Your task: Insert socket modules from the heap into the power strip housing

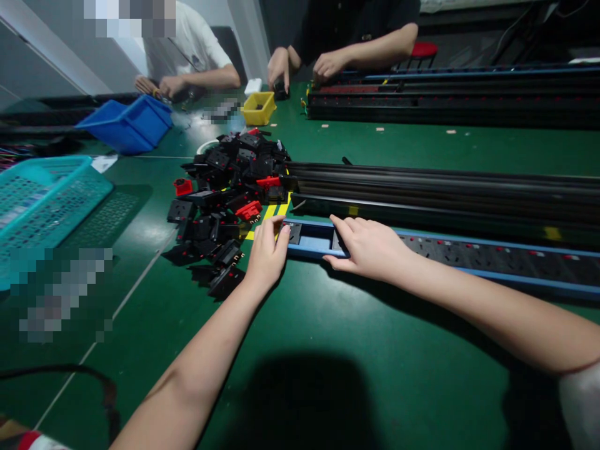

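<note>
A long blue power strip housing (315,252) lies across the green table, with black socket modules (473,251) lined up inside its right part. Near its left end is an open gap where the blue bottom shows. My left hand (268,250) is closed round that left end, thumb beside a single black socket module (295,233). Just right of the gap, my right hand (372,247) grips the housing across its width, fingers on the far edge and thumb on the near one. It partly covers another black module there.
Left of my hands lies a heap of black modules (206,228) with some red ones (249,210). Black rails (422,187) run behind the strip. A teal basket (89,178), blue bin (126,125) and yellow bin (259,109) stand around. Two people work across the table.
</note>
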The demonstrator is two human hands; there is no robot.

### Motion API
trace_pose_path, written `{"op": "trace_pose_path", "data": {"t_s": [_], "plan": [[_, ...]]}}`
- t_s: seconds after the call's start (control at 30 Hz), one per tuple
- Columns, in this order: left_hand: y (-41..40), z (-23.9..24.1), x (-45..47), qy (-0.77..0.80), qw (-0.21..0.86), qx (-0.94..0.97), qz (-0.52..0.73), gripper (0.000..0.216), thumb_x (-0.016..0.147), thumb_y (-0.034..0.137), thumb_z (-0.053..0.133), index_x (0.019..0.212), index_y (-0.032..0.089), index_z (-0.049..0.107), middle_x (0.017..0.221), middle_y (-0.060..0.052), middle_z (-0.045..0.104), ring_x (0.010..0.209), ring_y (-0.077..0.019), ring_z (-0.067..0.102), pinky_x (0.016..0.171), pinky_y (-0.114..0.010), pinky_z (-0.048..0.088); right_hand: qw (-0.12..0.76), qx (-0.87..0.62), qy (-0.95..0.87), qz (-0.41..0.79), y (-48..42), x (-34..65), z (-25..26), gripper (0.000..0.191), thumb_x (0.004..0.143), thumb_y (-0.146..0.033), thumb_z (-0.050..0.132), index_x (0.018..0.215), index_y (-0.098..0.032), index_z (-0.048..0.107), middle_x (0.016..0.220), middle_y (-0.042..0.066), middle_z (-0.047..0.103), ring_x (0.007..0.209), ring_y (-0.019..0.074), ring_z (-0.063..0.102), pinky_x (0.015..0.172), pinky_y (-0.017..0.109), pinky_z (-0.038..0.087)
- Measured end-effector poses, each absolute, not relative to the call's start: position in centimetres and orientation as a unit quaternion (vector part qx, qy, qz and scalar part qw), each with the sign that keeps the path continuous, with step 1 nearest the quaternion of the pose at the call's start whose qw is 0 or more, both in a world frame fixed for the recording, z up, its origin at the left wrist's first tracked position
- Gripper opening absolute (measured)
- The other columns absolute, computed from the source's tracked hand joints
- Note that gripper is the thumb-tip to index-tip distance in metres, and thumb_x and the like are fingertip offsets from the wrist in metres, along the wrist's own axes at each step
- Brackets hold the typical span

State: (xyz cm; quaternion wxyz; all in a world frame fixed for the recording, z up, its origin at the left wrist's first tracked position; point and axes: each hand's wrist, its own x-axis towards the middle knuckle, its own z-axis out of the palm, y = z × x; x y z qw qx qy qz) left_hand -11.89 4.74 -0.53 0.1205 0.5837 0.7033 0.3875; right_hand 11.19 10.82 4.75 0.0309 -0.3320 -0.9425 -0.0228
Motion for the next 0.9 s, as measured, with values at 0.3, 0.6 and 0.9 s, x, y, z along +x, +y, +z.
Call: {"op": "trace_pose_path", "data": {"t_s": [0.3,0.6,0.9], "plan": [[4.8,-0.7,-12.1,0.721,0.141,0.564,0.377,0.033,0.091,0.054,0.054,0.084,0.023,0.044,0.083,-0.002,0.056,0.082,-0.0205,0.055,0.078,-0.035,0.045,0.036,-0.33,-0.943,-0.02,10.7,11.3,4.7,0.081,0.094,-0.059,0.051,0.146,0.002,0.044,0.12,0.022,0.069,0.103,0.0324,0.068,0.086,0.039,0.05],[4.5,0.1,-11.3,0.674,0.078,0.648,0.346,0.029,0.101,0.044,0.041,0.091,0.021,0.056,0.094,-0.006,0.066,0.091,-0.0217,0.059,0.083,-0.036,0.04,0.038,-0.333,-0.942,-0.026,10.7,11.3,4.6,0.08,0.094,-0.059,0.053,0.146,0.001,0.045,0.117,0.021,0.07,0.101,0.0319,0.068,0.085,0.039,0.051],[3.8,0.7,-10.4,0.612,0.0,0.746,0.263,0.038,0.101,0.051,0.044,0.114,0.022,0.066,0.103,-0.008,0.073,0.103,-0.0258,0.062,0.091,-0.041,0.036,0.032,-0.334,-0.942,-0.028,10.7,11.2,4.7,0.08,0.093,-0.059,0.053,0.146,0.001,0.044,0.119,0.022,0.069,0.102,0.0324,0.068,0.083,0.038,0.05]]}}
